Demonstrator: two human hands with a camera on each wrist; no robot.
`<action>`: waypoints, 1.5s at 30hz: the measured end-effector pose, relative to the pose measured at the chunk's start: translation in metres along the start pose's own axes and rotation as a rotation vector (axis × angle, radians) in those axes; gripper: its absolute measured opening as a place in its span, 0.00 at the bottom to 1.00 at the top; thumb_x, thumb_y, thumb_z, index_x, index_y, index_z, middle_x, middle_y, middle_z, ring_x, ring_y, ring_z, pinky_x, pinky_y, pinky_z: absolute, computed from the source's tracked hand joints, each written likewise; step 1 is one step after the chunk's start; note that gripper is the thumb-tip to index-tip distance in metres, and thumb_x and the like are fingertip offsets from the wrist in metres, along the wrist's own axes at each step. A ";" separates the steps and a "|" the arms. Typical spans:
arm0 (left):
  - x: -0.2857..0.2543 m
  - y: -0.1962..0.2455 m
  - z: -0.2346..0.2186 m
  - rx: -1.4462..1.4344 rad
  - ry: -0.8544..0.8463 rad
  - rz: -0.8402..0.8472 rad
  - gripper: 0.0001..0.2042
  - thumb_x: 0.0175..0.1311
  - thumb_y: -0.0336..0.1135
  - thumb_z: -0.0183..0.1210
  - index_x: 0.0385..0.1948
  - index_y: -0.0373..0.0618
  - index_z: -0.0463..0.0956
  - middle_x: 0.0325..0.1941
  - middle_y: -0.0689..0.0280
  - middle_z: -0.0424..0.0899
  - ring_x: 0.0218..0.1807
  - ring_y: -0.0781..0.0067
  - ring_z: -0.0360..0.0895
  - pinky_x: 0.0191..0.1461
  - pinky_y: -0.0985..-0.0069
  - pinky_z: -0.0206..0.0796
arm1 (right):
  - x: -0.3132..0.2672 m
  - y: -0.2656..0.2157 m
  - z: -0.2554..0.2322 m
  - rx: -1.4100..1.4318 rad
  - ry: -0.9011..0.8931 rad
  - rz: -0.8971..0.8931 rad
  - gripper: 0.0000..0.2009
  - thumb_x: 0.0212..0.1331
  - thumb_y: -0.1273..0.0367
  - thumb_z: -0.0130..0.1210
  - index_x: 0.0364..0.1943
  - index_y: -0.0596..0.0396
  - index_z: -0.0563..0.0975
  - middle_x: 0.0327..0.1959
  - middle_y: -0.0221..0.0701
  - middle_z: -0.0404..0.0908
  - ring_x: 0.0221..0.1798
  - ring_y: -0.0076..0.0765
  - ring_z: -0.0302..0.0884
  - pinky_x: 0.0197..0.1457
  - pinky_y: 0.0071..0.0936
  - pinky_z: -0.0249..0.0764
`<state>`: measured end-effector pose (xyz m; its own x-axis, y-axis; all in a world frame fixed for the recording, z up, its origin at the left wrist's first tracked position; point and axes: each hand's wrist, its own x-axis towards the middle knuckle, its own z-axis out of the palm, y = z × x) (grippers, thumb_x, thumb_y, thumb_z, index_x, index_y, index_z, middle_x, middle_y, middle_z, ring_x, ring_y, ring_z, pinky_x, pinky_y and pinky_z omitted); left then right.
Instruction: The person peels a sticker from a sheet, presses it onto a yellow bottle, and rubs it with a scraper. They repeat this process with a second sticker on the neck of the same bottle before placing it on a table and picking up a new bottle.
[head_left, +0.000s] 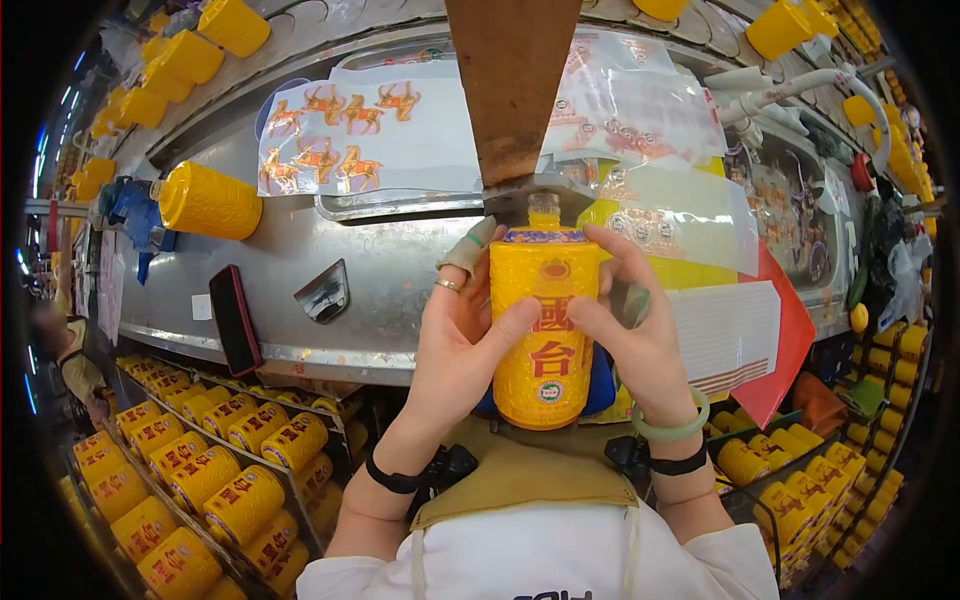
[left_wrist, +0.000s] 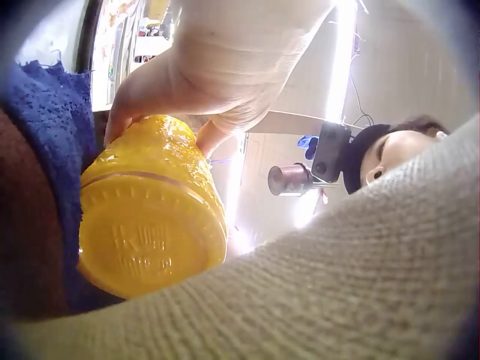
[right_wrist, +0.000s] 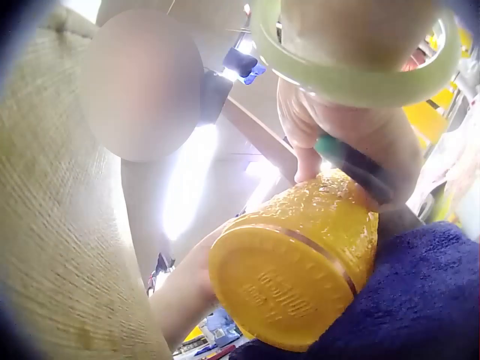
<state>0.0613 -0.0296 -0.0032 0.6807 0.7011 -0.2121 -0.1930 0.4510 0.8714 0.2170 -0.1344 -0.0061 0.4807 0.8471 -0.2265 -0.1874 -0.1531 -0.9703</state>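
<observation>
In the head view a yellow bottle (head_left: 540,385) with red characters, a blue-patterned collar and a clear neck lies with its neck pointing away from the body. My left hand (head_left: 452,335) grips its left side, thumb over the front; one finger wears a pale cover (head_left: 462,258) with a green band. The right hand (head_left: 645,335) holds the opposite side, thumb also on the front. Something dark green (right_wrist: 352,165) sits among the right hand's fingers. Both wrist views show the embossed bottle base, with blue cloth (right_wrist: 420,292) beside it. The bottle's underside is hidden from above.
A brown post (head_left: 515,90) comes down just beyond the bottle neck. On the metal table (head_left: 280,250) lie a horse sticker sheet (head_left: 365,130), a phone (head_left: 235,320), a dark shard-like piece (head_left: 323,291) and another yellow bottle (head_left: 210,200). Racks of yellow bottles (head_left: 245,500) flank the body.
</observation>
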 end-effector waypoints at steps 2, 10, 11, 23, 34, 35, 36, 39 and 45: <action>0.000 0.000 -0.001 0.006 -0.004 0.001 0.36 0.72 0.21 0.60 0.78 0.35 0.51 0.79 0.52 0.63 0.78 0.65 0.64 0.80 0.65 0.57 | 0.000 0.000 0.000 0.006 0.000 0.014 0.32 0.61 0.69 0.72 0.69 0.53 0.72 0.36 0.19 0.65 0.38 0.17 0.62 0.45 0.16 0.63; 0.000 0.000 0.000 0.001 -0.002 0.010 0.36 0.72 0.20 0.60 0.78 0.33 0.50 0.79 0.51 0.62 0.78 0.64 0.63 0.80 0.65 0.57 | 0.001 0.000 -0.001 -0.011 -0.005 -0.002 0.32 0.61 0.66 0.72 0.70 0.53 0.72 0.36 0.19 0.65 0.38 0.17 0.62 0.45 0.16 0.63; 0.000 -0.001 0.000 0.001 -0.002 0.010 0.36 0.72 0.20 0.60 0.78 0.33 0.50 0.79 0.51 0.62 0.78 0.64 0.63 0.80 0.65 0.57 | 0.001 0.000 -0.001 -0.012 -0.005 -0.002 0.32 0.61 0.66 0.72 0.70 0.53 0.72 0.36 0.19 0.65 0.38 0.17 0.62 0.45 0.16 0.63; -0.002 -0.010 0.003 0.157 -0.018 0.109 0.42 0.64 0.23 0.67 0.77 0.33 0.48 0.77 0.50 0.61 0.77 0.60 0.64 0.78 0.63 0.60 | 0.020 -0.046 -0.027 -0.117 0.074 -0.262 0.22 0.65 0.84 0.54 0.64 0.64 0.70 0.54 0.30 0.75 0.56 0.25 0.74 0.61 0.24 0.73; -0.002 -0.011 0.008 0.093 -0.004 0.076 0.42 0.63 0.21 0.66 0.77 0.33 0.48 0.75 0.51 0.62 0.77 0.61 0.64 0.78 0.63 0.60 | 0.054 -0.086 0.003 -1.024 -0.300 -0.915 0.16 0.53 0.75 0.62 0.48 0.52 0.84 0.41 0.30 0.85 0.44 0.40 0.79 0.50 0.37 0.75; -0.003 -0.011 0.008 0.126 0.014 0.065 0.42 0.64 0.22 0.66 0.77 0.33 0.48 0.75 0.52 0.62 0.77 0.61 0.64 0.78 0.63 0.60 | 0.061 -0.092 0.002 -1.103 -0.203 -0.991 0.17 0.51 0.75 0.61 0.48 0.51 0.84 0.41 0.29 0.85 0.44 0.40 0.78 0.49 0.37 0.74; -0.002 -0.010 0.007 0.130 0.010 0.072 0.42 0.64 0.22 0.66 0.77 0.33 0.48 0.75 0.52 0.62 0.77 0.61 0.64 0.78 0.63 0.60 | 0.068 -0.097 0.000 -1.180 -0.101 -1.068 0.18 0.50 0.75 0.61 0.48 0.51 0.84 0.41 0.29 0.85 0.44 0.40 0.77 0.49 0.36 0.74; 0.001 -0.003 0.005 0.187 -0.004 0.112 0.39 0.68 0.24 0.65 0.77 0.33 0.50 0.74 0.52 0.65 0.76 0.62 0.66 0.78 0.63 0.60 | 0.068 -0.090 -0.007 -0.801 -0.036 -0.893 0.14 0.60 0.80 0.57 0.49 0.53 0.84 0.42 0.32 0.84 0.43 0.36 0.80 0.50 0.30 0.75; 0.018 0.001 0.004 0.018 0.059 0.035 0.26 0.73 0.26 0.62 0.70 0.34 0.63 0.67 0.55 0.74 0.70 0.68 0.72 0.73 0.68 0.65 | 0.037 -0.029 -0.017 -0.192 -0.001 -0.285 0.16 0.67 0.73 0.62 0.57 0.55 0.77 0.45 0.25 0.77 0.41 0.19 0.73 0.46 0.18 0.71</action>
<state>0.0759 -0.0189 -0.0039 0.6306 0.7481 -0.2065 -0.2028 0.4157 0.8866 0.2542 -0.1074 0.0121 0.4894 0.8703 0.0559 0.1191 -0.0032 -0.9929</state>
